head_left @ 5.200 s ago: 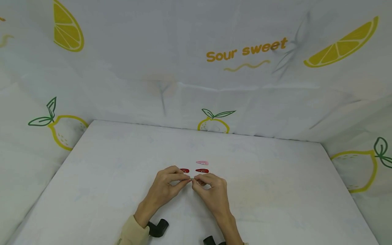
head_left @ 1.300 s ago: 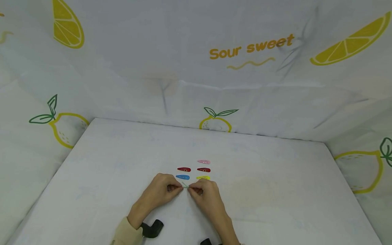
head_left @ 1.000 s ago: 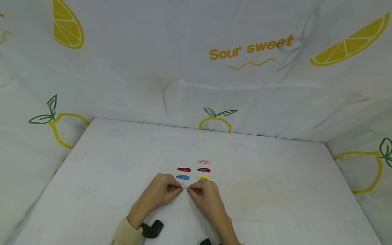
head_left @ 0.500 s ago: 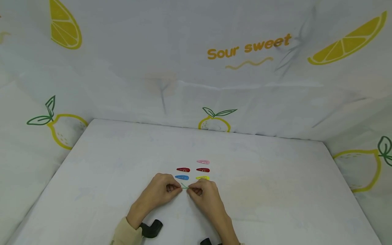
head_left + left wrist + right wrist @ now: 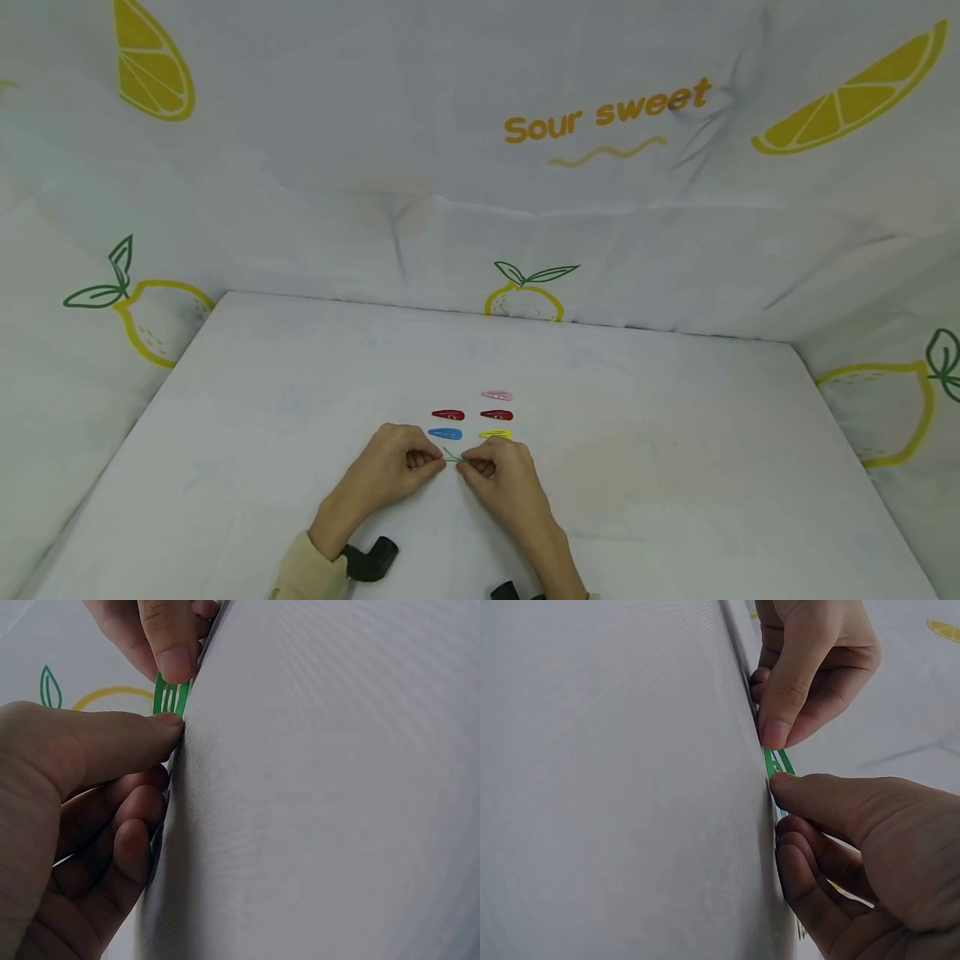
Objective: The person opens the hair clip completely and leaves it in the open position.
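Observation:
Between both hands is a green snap hair clip [image 5: 171, 696], its thin inner prong sprung up from the frame in the head view. My left hand [image 5: 397, 467] pinches one end between thumb and forefinger. The other end is pinched by the thumb and fingertips of my right hand [image 5: 506, 479]. Fingertips cover both clip ends, close over the white table. Just beyond the hands lie a blue hair clip [image 5: 446, 433] on the left and a yellow hair clip [image 5: 496, 434] on the right, the latter partly behind the right fingers.
Farther back lie two red hair clips [image 5: 448, 414] side by side and a pink hair clip [image 5: 497, 396]. The white table [image 5: 675, 450] is enclosed by lemon-printed cloth walls [image 5: 450, 150]. A black wrist-camera mount [image 5: 372, 559] sits beside the left sleeve.
Since the oldest frame, both hands have shifted slightly toward the person, and the blue and yellow clips now show. Over the last second the hands hold nearly still on the green hair clip.

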{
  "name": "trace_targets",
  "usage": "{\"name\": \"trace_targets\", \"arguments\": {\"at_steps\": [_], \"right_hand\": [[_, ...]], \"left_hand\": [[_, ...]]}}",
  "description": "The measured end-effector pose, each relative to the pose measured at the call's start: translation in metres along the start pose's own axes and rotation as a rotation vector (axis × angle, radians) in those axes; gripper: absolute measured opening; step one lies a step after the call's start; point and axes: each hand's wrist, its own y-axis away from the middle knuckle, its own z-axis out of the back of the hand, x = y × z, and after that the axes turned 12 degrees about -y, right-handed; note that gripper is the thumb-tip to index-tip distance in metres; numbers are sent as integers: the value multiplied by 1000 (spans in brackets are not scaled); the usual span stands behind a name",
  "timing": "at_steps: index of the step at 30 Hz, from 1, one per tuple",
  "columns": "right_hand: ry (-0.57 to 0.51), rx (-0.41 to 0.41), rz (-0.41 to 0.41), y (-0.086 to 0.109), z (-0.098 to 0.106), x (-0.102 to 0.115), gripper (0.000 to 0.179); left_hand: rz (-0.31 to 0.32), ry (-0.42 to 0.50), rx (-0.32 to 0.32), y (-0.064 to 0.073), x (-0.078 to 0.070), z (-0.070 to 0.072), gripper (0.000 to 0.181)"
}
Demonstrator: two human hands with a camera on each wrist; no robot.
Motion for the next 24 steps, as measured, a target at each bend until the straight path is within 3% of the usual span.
{"name": "trace_targets", "arguments": {"at_steps": [24], "right_hand": [[-56,17,-25,1,3,-2,6]], "left_hand": [[16,6,6,0,1,-3,5]]}}
